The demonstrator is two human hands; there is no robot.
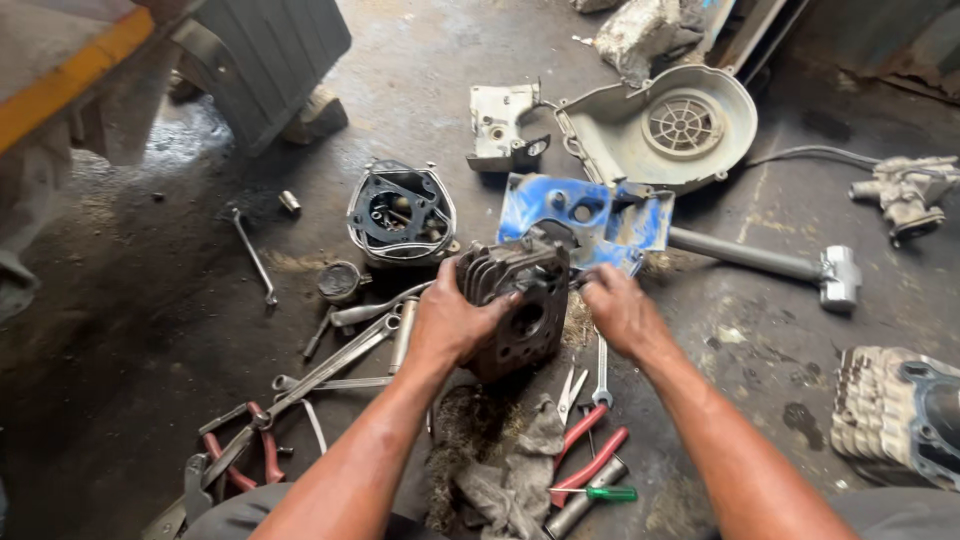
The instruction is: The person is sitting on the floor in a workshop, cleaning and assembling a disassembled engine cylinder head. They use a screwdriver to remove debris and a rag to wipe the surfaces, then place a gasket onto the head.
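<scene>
A grimy, oil-stained concrete floor (150, 300) is strewn with engine parts and tools. In the middle stands a dark, finned metal cylinder block (515, 300), upright on the floor just in front of a scuffed blue metal cover plate (600, 215). The left hand (450, 320) wraps over the finned side of the block, its fingers closed around it in a firm hold. The right hand (620, 310) rests just beside the block's right edge, fingers curled at something small there; I cannot tell whether they pinch anything. Below the block lies a dirty grey rag (515, 470), with red-handled pliers (585, 450) and a green-handled screwdriver (600, 493) just beside it. Long steel spanners (340, 360) lie to the left. Farther back sits a round grey fan housing (670, 125), and a grey-handled hammer (770, 262) lies to the right.
</scene>
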